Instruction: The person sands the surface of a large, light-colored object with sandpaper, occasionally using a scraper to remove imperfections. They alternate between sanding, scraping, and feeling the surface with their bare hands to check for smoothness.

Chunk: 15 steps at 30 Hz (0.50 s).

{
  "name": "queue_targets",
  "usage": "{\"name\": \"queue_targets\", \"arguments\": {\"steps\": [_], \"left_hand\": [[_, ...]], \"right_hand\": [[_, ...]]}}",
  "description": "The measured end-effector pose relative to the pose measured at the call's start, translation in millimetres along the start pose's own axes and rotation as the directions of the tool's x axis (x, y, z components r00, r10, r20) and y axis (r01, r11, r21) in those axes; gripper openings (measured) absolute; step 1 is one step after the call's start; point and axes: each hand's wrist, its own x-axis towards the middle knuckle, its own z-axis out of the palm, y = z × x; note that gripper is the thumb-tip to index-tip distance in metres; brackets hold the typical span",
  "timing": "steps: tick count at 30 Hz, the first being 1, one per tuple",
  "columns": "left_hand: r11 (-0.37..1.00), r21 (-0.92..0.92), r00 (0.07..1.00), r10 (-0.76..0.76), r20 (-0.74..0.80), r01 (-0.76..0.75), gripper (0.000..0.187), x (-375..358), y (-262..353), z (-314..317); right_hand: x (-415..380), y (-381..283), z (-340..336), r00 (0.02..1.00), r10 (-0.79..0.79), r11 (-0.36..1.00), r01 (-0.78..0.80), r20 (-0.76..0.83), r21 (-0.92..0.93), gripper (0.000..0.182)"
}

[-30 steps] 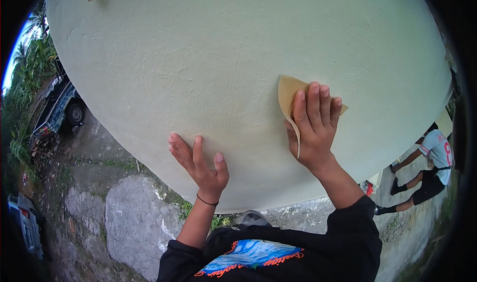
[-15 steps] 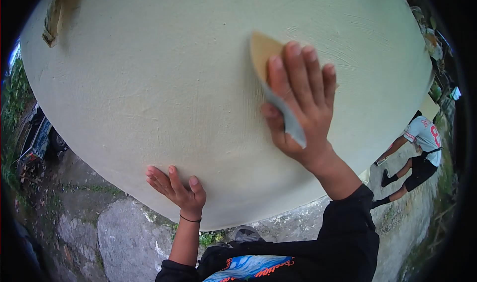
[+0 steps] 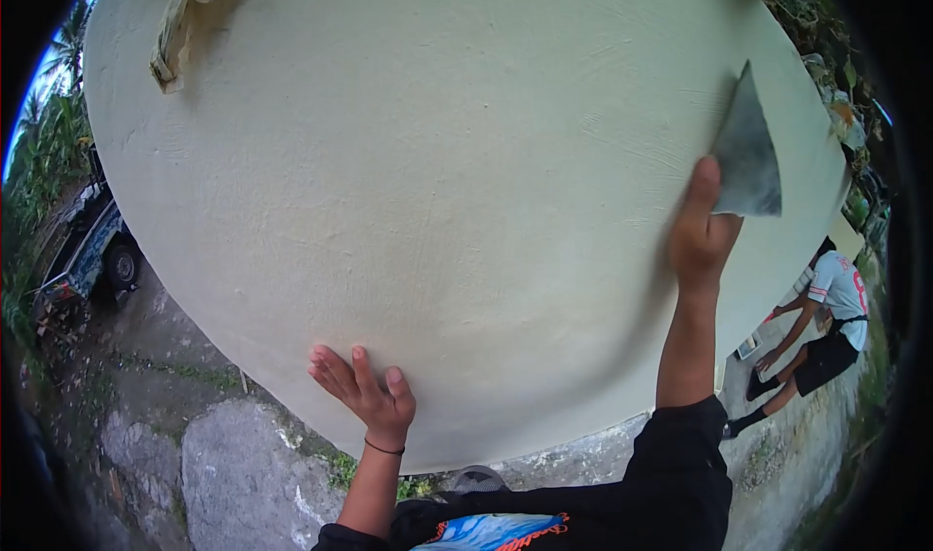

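A broad cream-coloured wall (image 3: 437, 211) fills the view, marked with fine scratches and small bumps. At the lower left, my left hand (image 3: 369, 391) lies against it, fingers spread, a dark band round the wrist. My right hand (image 3: 705, 230) is raised at the right side of the wall, thumb up, gripping a piece of sandpaper (image 3: 750, 157). The sheet's grey face shows above the hand, its pointed corner upward; most of the fingers are hidden behind the hand and the sheet.
A peeling tan strip (image 3: 175, 41) hangs on the wall's upper left. Another person (image 3: 838, 289) bends over at the right, near the ground. A vehicle or trailer (image 3: 92, 245) stands at the left. Rough stone paving (image 3: 243, 464) runs along the wall's foot.
My right hand has gone from lying flat over the sandpaper mid-wall to the right, turned, with the sheet now standing out above it. My left hand stays about where it was.
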Motion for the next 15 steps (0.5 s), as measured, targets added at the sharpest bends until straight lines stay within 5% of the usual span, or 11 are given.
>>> {"name": "queue_targets", "arguments": {"steps": [1,2,4,6,7,8,9,12,13,14,15], "left_hand": [[1.000,0.008,1.000,-0.002,0.007,0.002,0.055,-1.7,5.4,-3.4],[0.997,-0.028,0.997,-0.076,0.005,0.076,0.056,-3.1,14.8,-6.5],[0.987,-0.049,0.988,-0.154,0.013,0.155,0.057,-8.5,25.7,-8.8],[0.980,-0.081,0.984,-0.180,-0.001,0.179,0.058,-23.4,27.5,-3.8],[0.987,-0.052,0.988,-0.155,-0.014,0.154,0.059,-28.8,23.1,1.8],[0.985,-0.021,0.986,-0.170,0.001,0.170,0.059,-28.5,19.5,0.0],[0.991,-0.025,0.991,-0.130,-0.037,0.129,0.059,-27.8,17.7,1.5],[0.997,-0.015,0.996,-0.080,-0.048,0.080,0.060,-29.0,17.0,3.1],[0.998,-0.009,0.997,-0.060,-0.039,0.060,0.059,-28.0,16.0,4.9],[0.999,0.002,0.998,-0.040,-0.044,0.040,0.059,-29.5,14.6,4.0],[0.998,0.033,0.999,-0.048,0.007,0.048,0.059,-36.4,14.3,-6.1]], "right_hand": [[4.1,23.7,-19.5,0.910,0.413,0.894,-0.412,0.032,0.178,0.053],[5.2,38.2,-36.0,0.662,0.738,0.600,-0.733,0.133,0.319,0.055],[-32.5,38.8,-43.5,0.639,0.767,0.577,-0.729,0.064,0.368,0.060],[-114.1,-5.1,-23.5,0.891,0.448,0.892,-0.451,-0.070,-0.035,0.059],[-148.1,-35.7,-17.0,0.981,0.188,0.948,-0.170,0.044,-0.270,0.059],[-194.3,-59.9,-26.1,0.950,0.085,0.923,0.038,0.301,-0.382,0.063],[-251.5,-54.4,-28.5,0.919,0.012,0.878,0.179,0.395,-0.444,0.067],[-219.4,-15.5,-46.8,0.954,0.084,0.936,0.024,0.289,-0.352,0.066],[-204.0,7.3,-43.2,0.972,0.229,0.956,-0.212,0.061,-0.204,0.065],[-189.2,30.3,-57.9,0.877,0.480,0.873,-0.474,0.029,-0.114,0.064],[-158.3,43.0,-63.3,0.819,0.569,0.810,-0.574,-0.077,-0.121,0.064]]}}
